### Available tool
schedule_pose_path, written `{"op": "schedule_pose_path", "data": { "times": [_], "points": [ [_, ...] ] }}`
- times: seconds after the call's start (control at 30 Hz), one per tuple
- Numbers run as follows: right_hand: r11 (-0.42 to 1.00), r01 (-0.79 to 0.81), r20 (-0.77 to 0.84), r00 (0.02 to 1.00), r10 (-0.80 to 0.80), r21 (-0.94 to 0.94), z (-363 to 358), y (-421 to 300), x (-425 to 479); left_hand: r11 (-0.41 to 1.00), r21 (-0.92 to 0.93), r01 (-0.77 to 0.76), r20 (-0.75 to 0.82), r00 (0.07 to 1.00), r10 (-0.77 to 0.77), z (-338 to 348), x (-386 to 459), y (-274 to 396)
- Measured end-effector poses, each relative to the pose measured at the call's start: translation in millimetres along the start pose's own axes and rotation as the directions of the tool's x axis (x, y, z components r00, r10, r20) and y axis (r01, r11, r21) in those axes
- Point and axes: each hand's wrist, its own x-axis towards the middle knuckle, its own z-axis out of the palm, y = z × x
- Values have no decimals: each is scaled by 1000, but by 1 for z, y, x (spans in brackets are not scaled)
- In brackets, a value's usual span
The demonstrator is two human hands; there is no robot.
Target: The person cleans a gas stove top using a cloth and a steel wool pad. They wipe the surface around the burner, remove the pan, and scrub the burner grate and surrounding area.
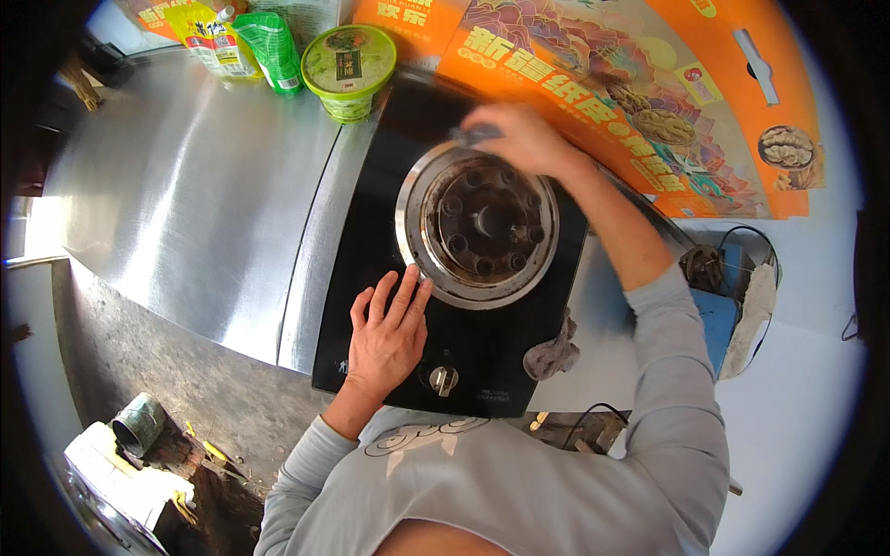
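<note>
A black glass-topped gas stove (375,229) with one round burner (487,222) lies before me; the burner's metal ring and plate carry brown stains. My right hand (518,135), blurred, grips a dark grey scrubbing pad or cloth (476,134) at the far edge of the burner ring. My left hand (389,333) rests palm down on the glass, its fingertips touching the near left edge of the ring. A metal control knob (443,381) sits to the right of my left wrist. On the stove's right edge lies a crumpled grey rag (553,354).
A stainless steel counter (188,201) adjoins the stove's left side. Behind stand a green lidded tub (349,69), a green pouch (271,52) and a yellow pouch (214,42). Orange printed cardboard (591,97) lines the back. At the right is a blue object (713,320) with a cable.
</note>
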Motion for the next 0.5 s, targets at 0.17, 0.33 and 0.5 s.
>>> {"op": "schedule_pose_path", "data": {
  "times": [0.17,0.33,0.5],
  "points": [
    [974,225,12,974,-225,34,24,-31,27,1000,22,6,-11,1000,-6,2,-5,-2],
    [962,-228,-166,953,252,153,-10,16,-28,1000,-11,5,-38,999,-6,2,-1,-1],
    [904,-407,-391,817,425,133,-2,23,-73,1000,-12,-8,-47,999,7,1,-2,-1]
  ]
}}
